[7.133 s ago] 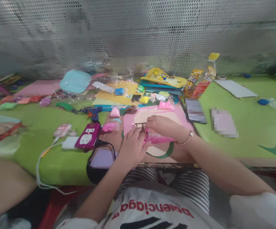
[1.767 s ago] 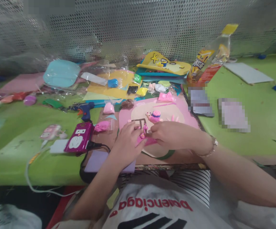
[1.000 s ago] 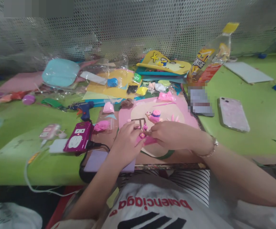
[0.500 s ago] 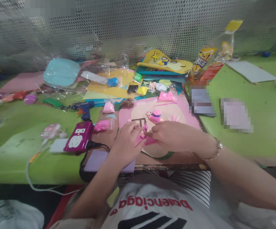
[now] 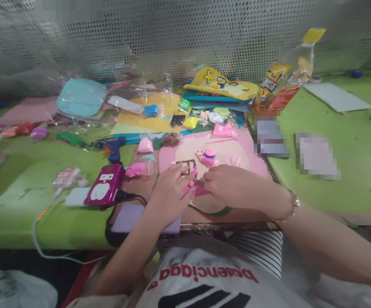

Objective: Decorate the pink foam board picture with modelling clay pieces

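Note:
My left hand [image 5: 172, 190] lies on the pink and cream sheet [image 5: 181, 143], its fingers stretched out beside a small pink clay decoration [image 5: 191, 183]. On the other side of that decoration is my right hand [image 5: 233, 188], its fingers curled together and the fingertips close to the clay. Whether a small bit is pinched in them is hidden. A brown window-shaped frame [image 5: 185, 162] shows just past my left fingers. Beyond my right hand sits a pink clay snail [image 5: 209, 157] with a blue band on its shell. Pale pink clay strips [image 5: 236, 161] lie near my right knuckles.
Bagged clay lumps, including a yellow one [image 5: 191, 122] and a pink one [image 5: 224, 130], lie behind the sheet. Leftward are a blue glue gun [image 5: 116, 148] and a magenta power adapter [image 5: 105, 185] with its cable. A drink bottle [image 5: 283, 81] stands back right.
My right fingers have drawn back slightly to the right and curled more. My left hand stays almost in place. A blurred brownish shape has come in at the left edge.

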`<state>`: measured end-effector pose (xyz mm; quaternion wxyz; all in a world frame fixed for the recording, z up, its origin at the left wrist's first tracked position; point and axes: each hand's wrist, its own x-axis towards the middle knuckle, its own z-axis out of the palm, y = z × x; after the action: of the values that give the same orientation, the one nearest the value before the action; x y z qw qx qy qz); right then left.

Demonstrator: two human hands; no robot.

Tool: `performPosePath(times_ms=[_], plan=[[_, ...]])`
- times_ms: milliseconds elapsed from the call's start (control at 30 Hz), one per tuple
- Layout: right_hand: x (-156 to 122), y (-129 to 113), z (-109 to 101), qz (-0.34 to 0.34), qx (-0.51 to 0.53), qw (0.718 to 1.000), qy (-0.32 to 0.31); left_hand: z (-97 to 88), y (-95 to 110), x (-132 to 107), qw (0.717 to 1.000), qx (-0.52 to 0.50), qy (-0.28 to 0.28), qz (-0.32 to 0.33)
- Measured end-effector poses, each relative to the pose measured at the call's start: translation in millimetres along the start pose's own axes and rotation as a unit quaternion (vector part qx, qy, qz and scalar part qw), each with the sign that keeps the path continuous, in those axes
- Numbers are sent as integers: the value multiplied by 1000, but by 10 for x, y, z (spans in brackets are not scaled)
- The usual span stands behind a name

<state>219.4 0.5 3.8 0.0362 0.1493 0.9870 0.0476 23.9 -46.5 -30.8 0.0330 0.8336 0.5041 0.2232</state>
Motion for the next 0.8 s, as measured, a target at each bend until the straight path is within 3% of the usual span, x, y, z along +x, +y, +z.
performPosePath(times_ms=[167, 333, 433, 667, 800], plan=[[30, 51, 13, 19, -2, 1000, 23, -3, -31, -1, 1000, 10, 25, -12], [83, 96, 66, 126, -31, 989, 64, 11, -84, -20, 988, 42, 93, -117], [103, 92, 101, 150, -36, 986, 65, -14, -80, -30, 980, 55, 106, -157], [112, 74, 94, 140, -39, 988, 45, -347, -216, -110, 966, 150, 82, -192], [102, 122, 64, 146, -39, 988, 41, -510, -395, -144, 944, 233, -10, -233]])
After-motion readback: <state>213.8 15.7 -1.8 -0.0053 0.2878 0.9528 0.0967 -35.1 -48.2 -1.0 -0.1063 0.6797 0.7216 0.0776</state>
